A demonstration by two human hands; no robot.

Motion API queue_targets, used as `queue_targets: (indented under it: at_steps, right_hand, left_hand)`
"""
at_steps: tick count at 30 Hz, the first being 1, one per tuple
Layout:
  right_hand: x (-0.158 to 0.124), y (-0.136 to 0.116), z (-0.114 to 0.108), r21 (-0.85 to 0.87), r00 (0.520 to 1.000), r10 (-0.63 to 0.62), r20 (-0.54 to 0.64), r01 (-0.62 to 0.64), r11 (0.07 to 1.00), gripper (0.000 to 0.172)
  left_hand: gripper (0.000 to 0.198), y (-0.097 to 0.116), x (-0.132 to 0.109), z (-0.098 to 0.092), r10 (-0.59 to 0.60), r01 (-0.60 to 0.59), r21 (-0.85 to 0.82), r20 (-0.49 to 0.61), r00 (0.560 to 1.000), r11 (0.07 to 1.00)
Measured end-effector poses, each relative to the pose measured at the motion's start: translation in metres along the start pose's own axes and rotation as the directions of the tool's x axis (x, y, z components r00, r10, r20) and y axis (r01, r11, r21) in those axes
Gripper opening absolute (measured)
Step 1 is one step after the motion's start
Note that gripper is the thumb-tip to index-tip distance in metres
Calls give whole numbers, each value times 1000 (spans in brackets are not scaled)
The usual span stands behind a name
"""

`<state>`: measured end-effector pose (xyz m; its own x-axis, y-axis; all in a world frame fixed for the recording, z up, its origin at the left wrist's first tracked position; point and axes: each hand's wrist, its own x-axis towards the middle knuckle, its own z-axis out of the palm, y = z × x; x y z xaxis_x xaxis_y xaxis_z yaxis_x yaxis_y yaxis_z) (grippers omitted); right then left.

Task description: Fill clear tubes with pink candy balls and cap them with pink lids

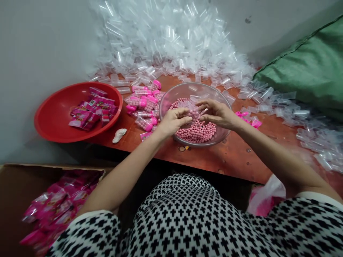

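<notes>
Over the bowl, my left hand (175,122) is closed around clear plastic tubes (193,113) with pink balls in them. My right hand (217,113) curls its thumb and fingers about the right side of the same tubes; its exact contact is hard to make out. Beneath both hands sits a translucent grey bowl (197,85) with many loose pink balls (197,132). Left of the bowl lies a pile of filled tubes with bright pink caps (144,101). Several loose pink caps (249,120) rest on the table right of the bowl.
A large heap of empty clear tubes (171,39) covers the table's back and right side. On the left stands a red bowl (53,117) with pink packets (91,110). Below it, a cardboard box (13,185) holds more packets. A green sack (305,60) leans at right.
</notes>
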<state>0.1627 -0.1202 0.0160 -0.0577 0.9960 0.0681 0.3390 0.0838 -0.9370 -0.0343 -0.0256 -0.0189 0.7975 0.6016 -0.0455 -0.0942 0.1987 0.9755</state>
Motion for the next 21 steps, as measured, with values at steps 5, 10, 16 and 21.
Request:
queue_targets:
  at_steps: [5, 10, 16, 21]
  right_hand:
    - [-8, -3, -7, -318, 993, -81, 80, 102, 943, 23]
    - [-18, 6, 13, -449, 996, 13, -90, -53, 892, 9]
    - [-54, 30, 21, -594, 934, -184, -307, -37, 804, 25]
    - [-119, 65, -53, -610, 811, -69, -582, -378, 696, 18]
  left_hand:
    - [41, -1, 2, 1, 19, -32, 132, 98, 995, 991]
    - [39, -16, 8, -9, 98, -91, 355, -3, 995, 931]
    - [23, -12, 8, 1, 176, -138, 204, -183, 967, 969]
    - [24, 6, -27, 45, 177, -164, 111, -121, 977, 980]
